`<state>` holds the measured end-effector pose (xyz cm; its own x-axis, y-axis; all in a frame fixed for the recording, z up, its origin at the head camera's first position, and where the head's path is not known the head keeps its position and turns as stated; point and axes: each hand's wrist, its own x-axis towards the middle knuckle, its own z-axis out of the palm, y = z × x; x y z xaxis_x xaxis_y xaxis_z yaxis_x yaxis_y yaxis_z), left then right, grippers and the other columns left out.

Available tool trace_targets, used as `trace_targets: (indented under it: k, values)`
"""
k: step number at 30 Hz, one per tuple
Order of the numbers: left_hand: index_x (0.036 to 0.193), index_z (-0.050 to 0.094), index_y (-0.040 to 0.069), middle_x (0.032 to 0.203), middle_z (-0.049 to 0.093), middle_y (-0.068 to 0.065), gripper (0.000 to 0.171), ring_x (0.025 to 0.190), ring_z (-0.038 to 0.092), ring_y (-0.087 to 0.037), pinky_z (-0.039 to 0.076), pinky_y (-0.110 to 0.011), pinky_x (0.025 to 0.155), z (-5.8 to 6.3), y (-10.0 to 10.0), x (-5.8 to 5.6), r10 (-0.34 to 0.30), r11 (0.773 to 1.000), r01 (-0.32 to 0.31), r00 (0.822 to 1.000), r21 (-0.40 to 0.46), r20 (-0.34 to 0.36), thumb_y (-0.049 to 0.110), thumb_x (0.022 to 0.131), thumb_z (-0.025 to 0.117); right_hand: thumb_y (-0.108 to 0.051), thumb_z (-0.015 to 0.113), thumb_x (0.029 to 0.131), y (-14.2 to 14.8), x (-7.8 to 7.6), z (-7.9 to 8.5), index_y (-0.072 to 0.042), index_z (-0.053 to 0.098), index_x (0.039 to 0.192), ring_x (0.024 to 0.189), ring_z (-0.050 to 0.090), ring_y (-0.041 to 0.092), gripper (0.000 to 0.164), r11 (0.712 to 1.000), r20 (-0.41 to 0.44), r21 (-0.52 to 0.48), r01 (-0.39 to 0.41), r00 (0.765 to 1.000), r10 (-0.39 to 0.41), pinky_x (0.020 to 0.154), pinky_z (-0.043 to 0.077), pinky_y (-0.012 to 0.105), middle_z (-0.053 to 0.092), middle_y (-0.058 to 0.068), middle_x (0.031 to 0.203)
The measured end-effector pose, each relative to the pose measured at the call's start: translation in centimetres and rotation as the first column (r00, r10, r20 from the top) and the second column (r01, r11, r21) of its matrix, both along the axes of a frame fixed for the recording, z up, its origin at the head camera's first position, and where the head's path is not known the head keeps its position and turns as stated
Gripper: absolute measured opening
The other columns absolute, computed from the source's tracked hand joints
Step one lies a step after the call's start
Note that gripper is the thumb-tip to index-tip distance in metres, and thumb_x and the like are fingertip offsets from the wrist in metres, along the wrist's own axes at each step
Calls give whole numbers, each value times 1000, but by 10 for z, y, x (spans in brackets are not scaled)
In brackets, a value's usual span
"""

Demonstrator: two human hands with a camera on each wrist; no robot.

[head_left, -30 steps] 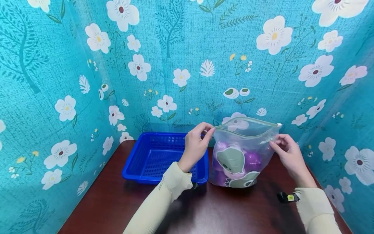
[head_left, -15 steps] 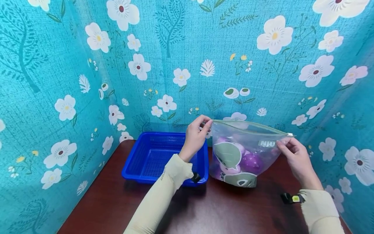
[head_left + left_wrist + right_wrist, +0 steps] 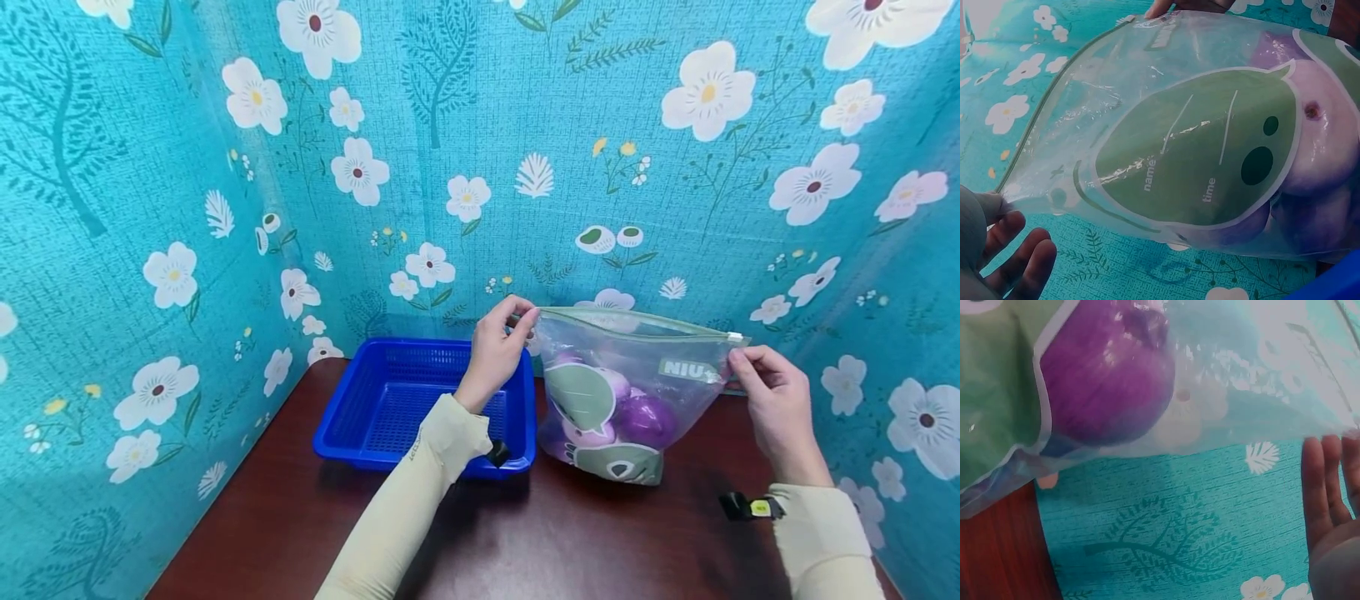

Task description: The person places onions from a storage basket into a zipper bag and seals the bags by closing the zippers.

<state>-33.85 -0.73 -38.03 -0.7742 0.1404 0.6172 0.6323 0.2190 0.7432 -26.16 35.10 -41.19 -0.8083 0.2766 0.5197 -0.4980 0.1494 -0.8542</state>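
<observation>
A clear slider-zip bag (image 3: 645,350) with green leaf-like prints stands on the table, holding several purple and pink round objects (image 3: 647,419) that look like fruit or vegetables; their kind is unclear. My left hand (image 3: 497,348) pinches the bag's top left corner between thumb and finger; its other fingers (image 3: 1035,256) hang loosely curled. My right hand (image 3: 776,404) pinches the right edge just below the white slider (image 3: 737,337). Stretched between both hands, the bag's mouth shows only a narrow gap. In the right wrist view one glossy purple round object (image 3: 1110,381) shows through the plastic.
Left of the bag, close to it, sits a blue plastic basket (image 3: 330,442) with nothing visible inside. Both stand on a dark red-brown table (image 3: 600,533). Teal floral cloth (image 3: 510,233) walls the table at the back and sides.
My right hand has moved to the right, pulling the bag's mouth from a wide oval to a narrow slit. The left hand has shifted slightly left and up. The basket stays put.
</observation>
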Motion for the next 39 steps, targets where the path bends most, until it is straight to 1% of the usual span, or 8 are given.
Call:
trace_targets:
  k: [7, 14, 18, 23, 29, 35, 37, 39]
  values:
    - [108, 70, 15, 97, 68, -5, 20, 84, 70, -33, 61, -33, 68, -1, 0, -1, -23, 1000, 23, 1000, 7, -3, 31, 108, 57, 1, 68, 96, -5, 1, 2, 4, 69, 96, 66, 60, 9, 3, 988, -23, -116, 105, 994, -109, 63, 54, 12, 69, 0, 78]
    - [109, 69, 14, 99, 68, -7, 21, 84, 69, -34, 62, -39, 69, 0, -2, -2, -27, 999, 28, 1000, 42, -4, 31, 108, 56, -1, 66, 99, -7, 4, 4, 7, 68, 102, 72, 65, 5, 9, 994, -19, 42, 101, 995, -100, 70, 55, 10, 71, -6, 85]
    - [111, 69, 15, 99, 68, -5, 21, 85, 68, -30, 60, -34, 67, 0, -3, -3, 15, 1000, -15, 1000, 27, -16, 31, 108, 56, -5, 65, 101, -9, 4, 6, 9, 69, 104, 74, 65, 3, 15, 985, -7, 115, 132, 991, -132, 71, 55, 9, 72, -9, 87]
    - [113, 68, 16, 99, 67, -2, 21, 85, 66, -21, 53, -27, 66, 1, -1, 2, 69, 997, -71, 996, -29, -57, 32, 108, 56, -7, 67, 100, -13, 2, 8, 8, 69, 103, 71, 62, 5, 15, 980, 4, 106, 168, 986, -169, 69, 54, 10, 71, -7, 86]
    - [111, 68, 16, 98, 66, -1, 20, 86, 67, -23, 53, -28, 67, -4, 0, 4, 97, 994, -100, 993, -45, -73, 32, 108, 56, -8, 65, 102, -15, 6, 9, 5, 69, 105, 72, 61, 6, 14, 976, -1, 106, 192, 981, -193, 69, 53, 9, 70, -8, 84]
    - [112, 67, 16, 102, 67, -2, 19, 88, 67, -20, 55, -30, 69, -6, 1, 3, 114, 992, -117, 991, -44, -68, 31, 108, 57, -3, 64, 100, -17, 7, 12, 7, 66, 101, 63, 63, 8, 10, 988, -59, 53, 145, 988, -142, 67, 55, 12, 68, -1, 76]
    - [116, 66, 16, 107, 66, -2, 19, 89, 67, -18, 56, -31, 70, -6, 3, 4, 154, 986, -159, 983, -50, -100, 31, 107, 58, -3, 64, 100, -18, 6, 12, 7, 65, 101, 62, 63, 8, 11, 987, -69, 58, 151, 987, -147, 67, 55, 12, 67, -1, 75]
    - [120, 64, 16, 114, 64, -2, 19, 93, 65, -18, 56, -32, 75, -7, 6, 6, 223, 969, -239, 956, -64, -191, 29, 106, 60, -5, 65, 101, -19, 6, 12, 7, 65, 101, 63, 62, 8, 12, 981, -63, 78, 179, 983, -175, 67, 55, 11, 66, -2, 76]
